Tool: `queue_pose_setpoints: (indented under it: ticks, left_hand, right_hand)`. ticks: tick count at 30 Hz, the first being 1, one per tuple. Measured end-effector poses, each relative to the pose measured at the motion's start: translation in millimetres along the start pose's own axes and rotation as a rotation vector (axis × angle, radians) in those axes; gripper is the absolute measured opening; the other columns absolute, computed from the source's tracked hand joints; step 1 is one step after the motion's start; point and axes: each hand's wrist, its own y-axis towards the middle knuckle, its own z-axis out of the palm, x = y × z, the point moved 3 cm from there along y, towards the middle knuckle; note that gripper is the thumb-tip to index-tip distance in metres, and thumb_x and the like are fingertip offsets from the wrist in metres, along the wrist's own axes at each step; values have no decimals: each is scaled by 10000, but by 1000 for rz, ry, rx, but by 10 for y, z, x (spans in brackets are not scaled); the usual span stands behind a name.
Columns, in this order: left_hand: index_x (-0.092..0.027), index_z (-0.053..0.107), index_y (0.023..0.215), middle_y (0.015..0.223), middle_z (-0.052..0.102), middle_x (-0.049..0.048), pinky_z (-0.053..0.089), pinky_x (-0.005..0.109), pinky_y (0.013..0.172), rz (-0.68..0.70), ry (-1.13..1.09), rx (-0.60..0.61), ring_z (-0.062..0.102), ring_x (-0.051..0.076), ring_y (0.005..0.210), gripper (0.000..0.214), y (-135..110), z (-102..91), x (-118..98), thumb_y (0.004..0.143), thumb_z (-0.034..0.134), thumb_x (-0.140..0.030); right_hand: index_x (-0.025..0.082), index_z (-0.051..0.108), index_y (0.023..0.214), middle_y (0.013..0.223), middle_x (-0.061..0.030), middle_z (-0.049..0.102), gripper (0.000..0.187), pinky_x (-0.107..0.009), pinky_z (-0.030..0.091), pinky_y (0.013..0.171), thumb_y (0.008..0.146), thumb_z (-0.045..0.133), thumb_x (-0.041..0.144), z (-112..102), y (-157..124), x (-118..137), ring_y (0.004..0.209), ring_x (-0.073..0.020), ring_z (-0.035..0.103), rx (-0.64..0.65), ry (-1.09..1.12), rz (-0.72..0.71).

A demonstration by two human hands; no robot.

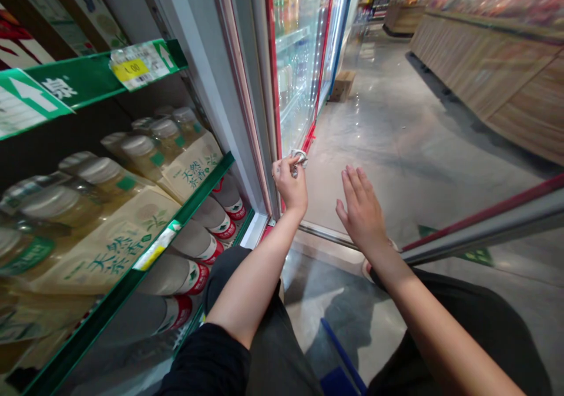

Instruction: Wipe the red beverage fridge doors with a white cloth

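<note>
My left hand is closed on a small crumpled white cloth, pressed against the lower edge of the cooler's glass door frame. My right hand is open, fingers stretched out and close together, hovering in front of the open glass door without holding anything. Both forearms reach forward over my knees in dark trousers.
At left, a green-edged shelf holds pale tea bottles lying in rows, with white-and-red bottles on the shelf below. A yellow price tag sits on the upper rail. A wooden display counter lines the aisle at right; a brown box stands on the floor.
</note>
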Motion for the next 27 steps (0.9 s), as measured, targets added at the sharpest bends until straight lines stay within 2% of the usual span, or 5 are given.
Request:
queue_pose_setpoints:
  ticks: [4, 10, 17, 22, 27]
  left_hand:
    - [-221, 689, 954, 1046, 656, 50, 530, 335, 1032, -50, 36, -2, 678, 206, 1102, 242, -123, 3, 31, 883, 670, 9]
    - [-234, 708, 981, 1047, 658, 40, 510, 362, 1067, 104, 45, 117, 672, 208, 1091, 248, -168, 84, -83, 882, 688, -7]
    - [-230, 709, 971, 1071, 667, 47, 524, 338, 1054, 55, 37, 24, 673, 201, 1124, 245, -64, 49, 3, 874, 687, -7]
    - [-235, 723, 966, 1061, 684, 45, 513, 361, 1064, 111, 57, 164, 675, 209, 1087, 237, -289, 121, -50, 867, 706, -20]
    - [-264, 740, 1040, 1086, 693, 41, 519, 365, 1056, 216, 10, 197, 665, 208, 1119, 203, -148, 139, -185, 932, 709, -95]
  right_hand:
    - [227, 16, 1767, 1793, -152, 316, 890, -609, 333, 1338, 1028, 501, 124, -40, -7, -20, 1678, -331, 254, -1, -2, 14]
    - [217, -13, 1764, 1787, -168, 323, 909, -594, 349, 1333, 1028, 511, 110, -48, -82, -30, 1683, -326, 240, -17, -23, 7]
    - [238, -4, 1765, 1781, -161, 340, 916, -604, 364, 1325, 1024, 518, 106, -111, -210, -92, 1671, -334, 276, -26, -5, 28]
    - [224, 24, 1766, 1770, -159, 364, 916, -598, 379, 1320, 1009, 519, 82, -141, -327, -113, 1661, -330, 303, -14, 3, 38]
    - [204, 62, 1766, 1759, -162, 387, 882, -580, 385, 1319, 1016, 512, 85, -149, -357, -180, 1662, -318, 306, -15, -17, 38]
